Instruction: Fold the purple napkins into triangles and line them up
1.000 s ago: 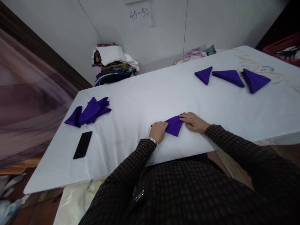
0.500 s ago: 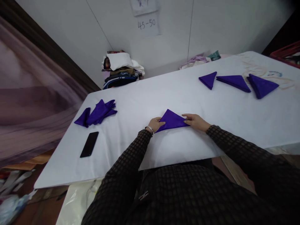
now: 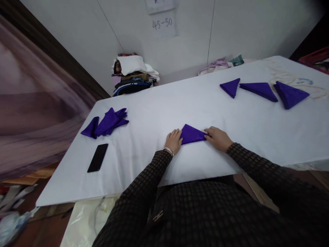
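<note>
A purple cloth (image 3: pixel 192 134), folded into a triangle, lies on the white table with its peak pointing away from me. At its left end, my left hand (image 3: pixel 174 141) rests flat, fingers stretched out and covering that corner. My right hand (image 3: pixel 218 138) pinches the thin right corner between thumb and fingers. Off to the left is a loose bunch of purple cloths (image 3: pixel 109 121), with a folded purple cloth (image 3: pixel 91 128) beside it.
Three folded purple cloths, the nearest of them a triangle (image 3: pixel 231 87), lie at the back right. A black phone (image 3: pixel 98 157) is on the left of the table (image 3: pixel 154 113). Behind the table edge rise a stack of clothes (image 3: pixel 133 75) and a lilac cloth pile (image 3: pixel 217 66).
My left hand has shifted from pinching the left corner to lying flat over it. The cloth's left end is now tucked under that hand, and its visible part is narrower.
</note>
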A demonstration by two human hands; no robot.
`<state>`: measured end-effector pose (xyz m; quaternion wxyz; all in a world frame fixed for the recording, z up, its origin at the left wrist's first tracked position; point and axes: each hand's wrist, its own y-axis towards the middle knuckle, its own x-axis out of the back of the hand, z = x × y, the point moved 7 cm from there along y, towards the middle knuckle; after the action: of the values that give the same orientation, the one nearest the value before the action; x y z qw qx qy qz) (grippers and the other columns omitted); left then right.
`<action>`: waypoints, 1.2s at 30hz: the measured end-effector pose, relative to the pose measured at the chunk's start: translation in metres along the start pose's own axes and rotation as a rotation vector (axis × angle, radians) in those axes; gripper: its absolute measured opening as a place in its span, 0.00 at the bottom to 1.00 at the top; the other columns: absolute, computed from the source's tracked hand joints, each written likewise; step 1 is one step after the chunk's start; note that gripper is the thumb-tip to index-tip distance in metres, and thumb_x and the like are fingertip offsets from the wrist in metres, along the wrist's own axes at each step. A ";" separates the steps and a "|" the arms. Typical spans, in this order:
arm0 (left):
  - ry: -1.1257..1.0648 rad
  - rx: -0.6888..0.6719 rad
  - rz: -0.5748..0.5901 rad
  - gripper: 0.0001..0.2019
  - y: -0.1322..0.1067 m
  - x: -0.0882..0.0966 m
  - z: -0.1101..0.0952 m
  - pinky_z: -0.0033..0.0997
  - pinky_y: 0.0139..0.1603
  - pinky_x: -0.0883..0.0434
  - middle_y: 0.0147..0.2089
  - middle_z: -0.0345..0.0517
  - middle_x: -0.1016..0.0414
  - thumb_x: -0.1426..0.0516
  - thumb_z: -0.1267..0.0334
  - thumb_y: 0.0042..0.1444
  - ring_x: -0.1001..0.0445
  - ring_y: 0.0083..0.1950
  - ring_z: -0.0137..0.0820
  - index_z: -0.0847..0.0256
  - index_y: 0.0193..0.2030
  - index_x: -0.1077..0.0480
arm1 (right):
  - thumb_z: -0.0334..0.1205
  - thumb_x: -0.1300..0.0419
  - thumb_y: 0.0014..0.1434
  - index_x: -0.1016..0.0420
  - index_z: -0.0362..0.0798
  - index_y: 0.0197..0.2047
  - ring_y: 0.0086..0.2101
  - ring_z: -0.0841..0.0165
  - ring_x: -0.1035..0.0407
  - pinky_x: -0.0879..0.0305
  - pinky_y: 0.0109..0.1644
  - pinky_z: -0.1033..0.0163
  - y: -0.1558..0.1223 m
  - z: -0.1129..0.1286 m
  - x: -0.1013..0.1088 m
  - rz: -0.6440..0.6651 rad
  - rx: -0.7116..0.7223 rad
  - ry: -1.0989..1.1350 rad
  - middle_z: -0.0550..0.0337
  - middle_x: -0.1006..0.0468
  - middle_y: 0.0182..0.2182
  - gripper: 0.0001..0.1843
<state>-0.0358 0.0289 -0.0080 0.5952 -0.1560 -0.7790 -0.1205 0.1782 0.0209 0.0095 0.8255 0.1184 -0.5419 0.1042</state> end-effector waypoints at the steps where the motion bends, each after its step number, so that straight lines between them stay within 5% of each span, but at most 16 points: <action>1: 0.013 0.000 0.015 0.23 0.000 -0.003 0.001 0.46 0.69 0.47 0.70 0.53 0.43 0.54 0.64 0.65 0.47 0.71 0.39 0.63 0.67 0.43 | 0.39 0.48 0.62 0.26 0.43 0.53 0.45 0.56 0.30 0.33 0.49 0.53 0.001 0.007 0.003 -0.031 0.048 0.007 0.46 0.24 0.45 0.18; 6: 0.057 -0.008 0.013 0.24 0.000 -0.005 0.000 0.47 0.69 0.47 0.70 0.51 0.43 0.55 0.64 0.65 0.48 0.71 0.39 0.61 0.68 0.44 | 0.40 0.48 0.64 0.32 0.41 0.59 0.59 0.55 0.41 0.45 0.62 0.47 0.020 0.071 0.006 -0.152 0.331 0.067 0.42 0.32 0.59 0.22; 11: 0.075 0.014 0.068 0.26 0.000 -0.008 0.003 0.50 0.70 0.50 0.72 0.51 0.47 0.55 0.65 0.65 0.52 0.73 0.40 0.63 0.70 0.49 | 0.52 0.50 0.65 0.39 0.40 0.65 0.66 0.51 0.54 0.57 0.66 0.40 0.049 0.108 -0.032 -0.049 0.302 -0.048 0.41 0.44 0.66 0.31; 16: 0.059 0.033 0.084 0.25 -0.001 -0.007 0.003 0.52 0.70 0.52 0.72 0.48 0.48 0.56 0.64 0.65 0.53 0.73 0.40 0.60 0.69 0.48 | 0.60 0.57 0.65 0.41 0.41 0.66 0.66 0.51 0.54 0.59 0.65 0.37 0.043 0.089 -0.050 -0.038 0.175 -0.140 0.42 0.45 0.67 0.38; 25: 0.036 0.030 0.069 0.24 -0.003 -0.005 0.001 0.52 0.70 0.51 0.71 0.48 0.46 0.57 0.62 0.67 0.52 0.73 0.40 0.58 0.69 0.47 | 0.61 0.60 0.66 0.47 0.43 0.69 0.66 0.51 0.54 0.54 0.64 0.37 -0.005 0.034 -0.041 -0.019 0.170 -0.255 0.45 0.48 0.68 0.39; 31: -0.038 0.050 0.045 0.23 -0.003 -0.005 0.007 0.53 0.69 0.50 0.70 0.50 0.44 0.54 0.60 0.66 0.49 0.72 0.40 0.57 0.67 0.43 | 0.61 0.59 0.65 0.50 0.44 0.70 0.66 0.51 0.53 0.53 0.63 0.38 -0.007 0.029 -0.042 -0.032 0.179 -0.246 0.45 0.48 0.68 0.39; 36: -0.153 0.044 -0.121 0.20 -0.020 0.000 0.024 0.52 0.67 0.42 0.66 0.53 0.37 0.50 0.61 0.64 0.41 0.68 0.41 0.58 0.61 0.35 | 0.61 0.59 0.66 0.50 0.43 0.70 0.66 0.51 0.53 0.54 0.64 0.38 -0.006 0.029 -0.042 -0.012 0.173 -0.245 0.45 0.48 0.68 0.39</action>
<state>-0.0648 0.0197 -0.0147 0.5288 -0.1045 -0.8326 -0.1269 0.1384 0.0039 -0.0187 0.7406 0.2040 -0.6268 0.1302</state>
